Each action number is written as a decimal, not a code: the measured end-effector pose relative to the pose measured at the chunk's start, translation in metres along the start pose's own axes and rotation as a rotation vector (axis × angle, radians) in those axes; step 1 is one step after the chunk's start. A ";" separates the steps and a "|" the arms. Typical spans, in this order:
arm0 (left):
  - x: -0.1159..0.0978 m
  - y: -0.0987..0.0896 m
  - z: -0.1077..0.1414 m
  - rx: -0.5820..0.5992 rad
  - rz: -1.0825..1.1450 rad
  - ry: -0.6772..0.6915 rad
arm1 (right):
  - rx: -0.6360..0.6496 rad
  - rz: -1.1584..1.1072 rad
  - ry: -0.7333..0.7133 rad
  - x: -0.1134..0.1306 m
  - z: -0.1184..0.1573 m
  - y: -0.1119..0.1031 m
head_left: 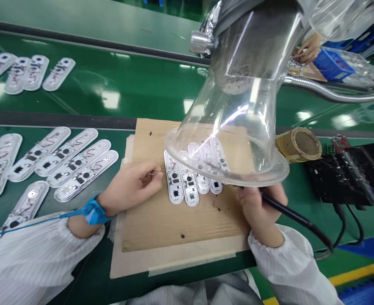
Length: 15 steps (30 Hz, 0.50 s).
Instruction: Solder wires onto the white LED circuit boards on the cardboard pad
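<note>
My left hand [137, 184], with a blue wrist strap [95, 212], pinches a thin strand of solder wire [153, 173] beside the leftmost of several white circuit boards in oblong clear shells [175, 186]. These boards lie side by side on a brown cardboard sheet [155, 231]. My right hand [258, 205] is closed round the black handle of a soldering iron [288, 214], right of the boards. The iron's tip is hidden behind the rim of a clear fume hood [237, 123], which hangs over the boards and partly covers them.
More boards [87, 167] lie at left, and several [36, 72] sit on the green surface further back. A solder spool [301, 144] and a black box with cables [355, 173] stand at right. Behind are a flexible metal hose [326, 91], a blue bin [333, 63] and another person's hand [309, 47].
</note>
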<state>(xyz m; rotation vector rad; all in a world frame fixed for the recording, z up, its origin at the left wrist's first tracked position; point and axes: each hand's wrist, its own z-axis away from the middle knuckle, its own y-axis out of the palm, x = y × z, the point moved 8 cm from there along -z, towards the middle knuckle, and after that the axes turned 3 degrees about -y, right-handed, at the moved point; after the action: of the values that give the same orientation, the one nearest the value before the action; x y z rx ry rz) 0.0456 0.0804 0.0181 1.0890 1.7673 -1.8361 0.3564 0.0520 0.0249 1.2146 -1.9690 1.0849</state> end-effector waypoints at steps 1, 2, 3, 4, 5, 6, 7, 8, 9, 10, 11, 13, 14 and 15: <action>0.001 0.000 0.000 0.008 -0.003 -0.018 | -0.083 0.023 0.002 -0.003 -0.005 -0.015; 0.003 0.001 0.000 0.017 -0.006 -0.035 | -0.168 0.046 0.008 -0.005 -0.009 -0.032; 0.005 0.002 0.001 0.025 -0.011 -0.048 | -0.258 0.070 0.007 -0.006 -0.013 -0.051; 0.007 0.002 0.001 0.030 -0.018 -0.060 | -0.348 0.097 -0.003 -0.007 -0.016 -0.070; 0.008 0.003 0.002 0.030 -0.027 -0.068 | -0.432 0.130 -0.020 -0.007 -0.018 -0.088; 0.009 0.003 0.002 0.024 -0.038 -0.073 | -0.507 0.168 -0.043 -0.008 -0.019 -0.105; 0.010 0.002 0.003 0.013 -0.052 -0.076 | -0.549 0.213 -0.054 -0.011 -0.019 -0.118; 0.011 0.002 0.004 0.004 -0.065 -0.078 | -0.556 0.265 -0.044 -0.016 -0.020 -0.127; 0.011 0.001 0.004 -0.005 -0.076 -0.078 | -0.527 0.306 -0.009 -0.025 -0.020 -0.133; 0.011 0.001 0.005 -0.011 -0.085 -0.077 | -0.477 0.328 0.043 -0.035 -0.021 -0.136; 0.011 0.000 0.006 -0.015 -0.092 -0.073 | -0.430 0.328 0.095 -0.044 -0.020 -0.139; 0.012 -0.001 0.006 -0.019 -0.095 -0.066 | -0.426 0.284 0.144 -0.055 -0.017 -0.148; 0.013 -0.001 0.006 -0.020 -0.094 -0.067 | -0.469 0.255 0.131 -0.053 -0.015 -0.156; 0.014 0.000 0.005 -0.020 -0.091 -0.072 | -0.519 0.232 0.107 -0.049 -0.014 -0.164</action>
<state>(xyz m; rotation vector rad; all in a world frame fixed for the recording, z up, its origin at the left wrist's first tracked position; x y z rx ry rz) 0.0353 0.0786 0.0080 0.9371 1.8170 -1.8812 0.5265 0.0432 0.0480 0.6523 -2.1593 0.6566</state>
